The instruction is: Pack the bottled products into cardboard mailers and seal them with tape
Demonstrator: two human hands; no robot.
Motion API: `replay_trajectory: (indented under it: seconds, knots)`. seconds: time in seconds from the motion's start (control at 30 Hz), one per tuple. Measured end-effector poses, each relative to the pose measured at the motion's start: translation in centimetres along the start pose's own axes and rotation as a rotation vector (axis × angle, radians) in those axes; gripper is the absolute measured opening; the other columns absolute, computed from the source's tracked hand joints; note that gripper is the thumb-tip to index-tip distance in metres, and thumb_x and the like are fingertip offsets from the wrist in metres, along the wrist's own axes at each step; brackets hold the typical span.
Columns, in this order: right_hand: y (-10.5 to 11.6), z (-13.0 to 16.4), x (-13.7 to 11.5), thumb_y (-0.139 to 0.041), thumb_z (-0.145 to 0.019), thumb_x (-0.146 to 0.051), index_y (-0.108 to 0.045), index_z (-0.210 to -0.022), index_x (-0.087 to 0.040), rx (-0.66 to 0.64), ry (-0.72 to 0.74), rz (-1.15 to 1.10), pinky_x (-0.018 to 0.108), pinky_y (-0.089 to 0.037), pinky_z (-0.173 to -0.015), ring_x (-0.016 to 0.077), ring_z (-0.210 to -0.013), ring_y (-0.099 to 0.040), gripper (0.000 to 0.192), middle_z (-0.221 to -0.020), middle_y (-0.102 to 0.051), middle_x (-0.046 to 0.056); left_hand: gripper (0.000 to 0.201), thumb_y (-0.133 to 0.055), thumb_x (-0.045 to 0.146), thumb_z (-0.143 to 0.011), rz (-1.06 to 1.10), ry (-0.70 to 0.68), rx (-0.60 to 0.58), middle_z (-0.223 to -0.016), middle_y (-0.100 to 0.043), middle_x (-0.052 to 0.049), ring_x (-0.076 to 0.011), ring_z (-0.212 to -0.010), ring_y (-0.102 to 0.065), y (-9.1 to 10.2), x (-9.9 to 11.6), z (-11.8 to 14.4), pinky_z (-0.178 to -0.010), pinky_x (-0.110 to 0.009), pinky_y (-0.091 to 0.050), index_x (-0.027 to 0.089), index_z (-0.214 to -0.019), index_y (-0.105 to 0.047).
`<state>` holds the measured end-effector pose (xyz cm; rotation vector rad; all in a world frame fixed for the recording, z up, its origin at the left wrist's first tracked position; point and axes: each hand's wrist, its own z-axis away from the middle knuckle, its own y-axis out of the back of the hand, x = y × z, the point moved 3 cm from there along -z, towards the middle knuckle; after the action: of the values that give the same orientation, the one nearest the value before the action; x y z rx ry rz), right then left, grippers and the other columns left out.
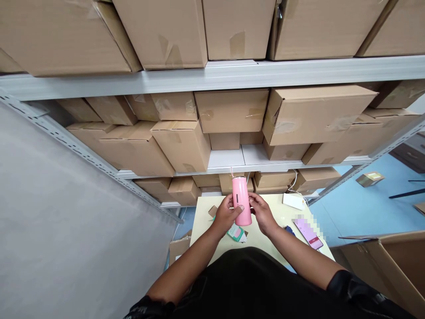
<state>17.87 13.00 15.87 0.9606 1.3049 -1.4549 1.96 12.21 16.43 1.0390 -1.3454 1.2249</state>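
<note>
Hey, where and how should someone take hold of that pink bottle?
I'd grip the pink bottle around its body from the side, not the top: its long rounded shape suits a wrap, and the left hand holds it so, thumb across the front. The thin loop on top looks too slight.

Hands [226, 217]: we count two
Pink bottle [243, 208]: one
Phone [308, 232]: one
Table [203, 223]: one
Green-and-white packet [235, 232]: one
Shelf levels [232, 78]: we see three
Cardboard boxes [230, 111]: more than twenty, though we cannot be sure, as many overlap
</note>
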Motion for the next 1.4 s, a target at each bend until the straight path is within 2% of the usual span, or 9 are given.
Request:
replay_trajectory:
  seconds: [0.1,0.23,0.33,0.53,0.77,1.0,1.13,1.3,1.4]
  knots:
    - [0.0,-0.2,0.0,-0.074,-0.081,-0.052,-0.071,-0.116,-0.025,0.003,-0.004,0.008,0.034,-0.05,-0.07,0.021,-0.082,-0.062,0.044,-0.099,-0.073,0.005,0.057,-0.08,0.04,-0.08,0.04,-0.004,0.023,-0.122,-0.068,-0.011,-0.025,-0.11,-0.065,0.0,0.2,0.0,-0.097,-0.04,-0.052,0.02,-0.127,-0.056]
    - [-0.3,-0.2,0.3,-0.071,-0.084,-0.056,-0.071,-0.117,-0.025,-0.05,-0.059,0.017,0.035,-0.051,-0.074,0.0249,-0.094,-0.065,0.045,-0.112,-0.074,0.007,0.059,-0.081,0.036,-0.077,0.117,0.012,0.087,-0.116,-0.069,-0.01,-0.025,-0.109,-0.067,0.1,0.0,-0.1,-0.098,-0.041,-0.051,0.021,-0.125,-0.05]
    - [-0.5,0.0,0.5,-0.07,-0.086,-0.056,-0.071,-0.119,-0.026,-0.065,-0.07,0.004,0.035,-0.051,-0.077,0.0253,-0.096,-0.064,0.045,-0.116,-0.073,0.007,0.052,-0.077,0.041,-0.082,0.147,0.054,0.065,-0.115,-0.071,-0.01,-0.0262,-0.109,-0.068,0.0,-0.2,0.0,-0.097,-0.042,-0.052,0.021,-0.121,-0.051]
    - [-0.5,0.3,0.4,-0.073,-0.083,-0.057,-0.072,-0.114,-0.027,-0.007,-0.037,-0.001,0.034,-0.05,-0.073,0.0236,-0.092,-0.062,0.043,-0.109,-0.073,0.005,0.058,-0.079,0.049,-0.082,0.039,-0.001,0.039,-0.129,-0.066,-0.013,-0.0275,-0.117,-0.063,0.3,-0.1,0.1,-0.097,-0.04,-0.052,0.021,-0.128,-0.058]
    - [-0.2,0.2,0.1,-0.073,-0.081,-0.059,-0.072,-0.113,-0.024,0.018,-0.013,0.039,0.032,-0.047,-0.066,0.0191,-0.076,-0.058,0.047,-0.093,-0.072,0.004,0.06,-0.079,0.046,-0.081,0.035,0.032,0.054,-0.117,-0.07,-0.012,-0.0248,-0.106,-0.066,0.6,-0.3,0.1,-0.093,-0.037,-0.052,0.018,-0.13,-0.059]
    - [-0.5,0.3,-0.4,-0.079,-0.079,-0.057,-0.073,-0.113,-0.025,-0.032,-0.023,0.007,0.037,-0.051,-0.084,0.025,-0.096,-0.065,0.047,-0.106,-0.074,0.006,0.049,-0.074,0.047,-0.084,0.101,0.083,0.064,-0.109,-0.074,-0.01,-0.0259,-0.101,-0.07,-0.1,-0.7,0.5,-0.091,-0.042,-0.053,0.022,-0.119,-0.053]
    - [-0.6,0.4,-0.4,-0.083,-0.075,-0.055,-0.073,-0.114,-0.025,-0.044,0.005,-0.013,0.039,-0.051,-0.09,0.0263,-0.1,-0.066,0.05,-0.109,-0.075,0.007,0.053,-0.076,0.051,-0.084,0.06,0.017,0.032,-0.118,-0.072,-0.012,-0.0256,-0.107,-0.068,-0.3,-0.8,0.5,-0.096,-0.042,-0.052,0.021,-0.122,-0.055]
    - [0.1,0.2,0.2,-0.074,-0.081,-0.059,-0.074,-0.112,-0.027,0.033,-0.029,0.022,0.037,-0.052,-0.077,0.0259,-0.097,-0.064,0.045,-0.113,-0.074,0.006,0.05,-0.078,0.046,-0.082,-0.142,-0.01,0.137,-0.117,-0.067,-0.011,-0.0232,-0.105,-0.063,0.5,-0.7,0.2,-0.093,-0.037,-0.052,0.019,-0.122,-0.065]
    - [0.2,0.1,0.3,-0.073,-0.081,-0.058,-0.074,-0.11,-0.027,0.052,-0.036,0.016,0.035,-0.051,-0.073,0.0237,-0.092,-0.063,0.043,-0.112,-0.074,0.006,0.052,-0.074,0.044,-0.085,-0.095,0.014,0.096,-0.11,-0.068,-0.009,-0.0221,-0.1,-0.063,0.6,-0.7,0.0,-0.089,-0.036,-0.052,0.019,-0.129,-0.064]
